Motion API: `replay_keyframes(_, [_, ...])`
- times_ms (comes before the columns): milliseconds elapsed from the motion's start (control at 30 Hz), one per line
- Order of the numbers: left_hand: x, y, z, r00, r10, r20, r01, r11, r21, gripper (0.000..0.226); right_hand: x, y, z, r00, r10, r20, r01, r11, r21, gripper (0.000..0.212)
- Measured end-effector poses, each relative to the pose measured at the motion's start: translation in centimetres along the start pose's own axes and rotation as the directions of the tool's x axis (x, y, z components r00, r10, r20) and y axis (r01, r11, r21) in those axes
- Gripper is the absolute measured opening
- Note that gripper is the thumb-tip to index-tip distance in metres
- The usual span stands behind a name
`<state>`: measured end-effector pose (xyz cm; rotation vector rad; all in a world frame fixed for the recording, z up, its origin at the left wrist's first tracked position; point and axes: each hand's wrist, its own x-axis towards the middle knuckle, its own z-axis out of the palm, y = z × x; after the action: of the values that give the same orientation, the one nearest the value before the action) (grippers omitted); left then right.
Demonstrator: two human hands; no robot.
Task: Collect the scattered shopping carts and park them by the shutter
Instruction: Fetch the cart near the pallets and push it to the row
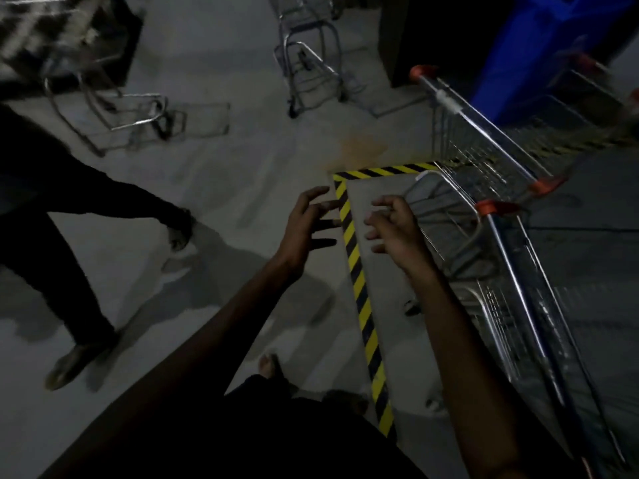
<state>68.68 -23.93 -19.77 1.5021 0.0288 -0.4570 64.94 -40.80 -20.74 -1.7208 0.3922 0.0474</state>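
Two nested metal shopping carts (498, 188) with orange handle caps stand at the right, inside a floor area edged with yellow-black tape (356, 271). My left hand (307, 226) hovers over the floor with fingers spread, holding nothing. My right hand (394, 229) is beside it, fingers loosely bent, empty, just left of the nearer cart's handle end. A loose cart frame (311, 63) stands further off at top centre. Another cart (114, 108) is at the upper left, blurred.
A person in dark clothes (69, 209) strides across the left side, feet on the grey floor. A blue object (539, 39) and a dark pillar (408, 36) stand at the top right. My own feet (273, 368) show below.
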Motion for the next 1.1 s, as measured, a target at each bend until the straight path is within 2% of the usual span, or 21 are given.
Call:
replay_keyframes(167, [-1.0, -0.3, -6.2, 0.996, -0.014, -0.085, -0.006, 0.975, -0.224, 0.038, 0.9, -2.5, 6.5, 0.993, -0.013, 0.12, 0.024, 0.996, -0.089, 0.021])
replay_keyframes(300, [-1.5, -0.2, -11.8, 0.992, -0.003, -0.126, -0.034, 0.956, -0.292, 0.037, 1.6, -4.4, 12.9, 0.983, -0.014, 0.183, 0.04, 0.989, -0.14, 0.022])
replay_keyframes(400, [-2.1, 0.5, -17.1, 0.987, 0.0, -0.159, -0.052, 0.947, -0.317, 0.048, 2.2, -5.9, 18.7, 0.975, 0.011, 0.222, 0.03, 0.983, -0.179, 0.023])
replay_keyframes(533, [-3.3, 1.2, -25.6, 0.97, -0.015, -0.244, -0.085, 0.914, -0.396, 0.057, 3.0, -8.1, 27.6, 0.953, 0.014, 0.302, 0.035, 0.987, -0.155, 0.019])
replay_keyframes(633, [-4.4, 1.4, -32.4, 0.947, -0.064, -0.316, -0.12, 0.839, -0.53, 0.06, 3.4, -9.9, 34.5, 0.928, 0.06, 0.369, -0.037, 0.997, -0.069, 0.022])
replay_keyframes(767, [-6.3, 2.0, -41.3, 0.894, -0.106, -0.436, -0.253, 0.683, -0.685, 0.057, 3.5, -12.1, 43.3, 0.852, 0.094, 0.515, -0.165, 0.982, 0.093, 0.029])
replay_keyframes(833, [-7.5, 2.2, -45.4, 0.868, -0.1, -0.486, -0.327, 0.621, -0.712, 0.059, 3.6, -13.1, 47.6, 0.805, 0.088, 0.586, -0.187, 0.976, 0.11, 0.032])
replay_keyframes(1000, [-10.2, 2.5, -55.1, 0.785, -0.063, -0.616, -0.488, 0.549, -0.678, 0.061, 4.1, -15.4, 58.3, 0.679, 0.078, 0.73, -0.16, 0.986, 0.044, 0.033])
replay_keyframes(1100, [-10.7, 2.4, -60.4, 0.722, -0.086, -0.686, -0.544, 0.542, -0.64, 0.06, 5.1, -16.6, 64.7, 0.609, 0.088, 0.788, -0.143, 0.99, 0.0, 0.032])
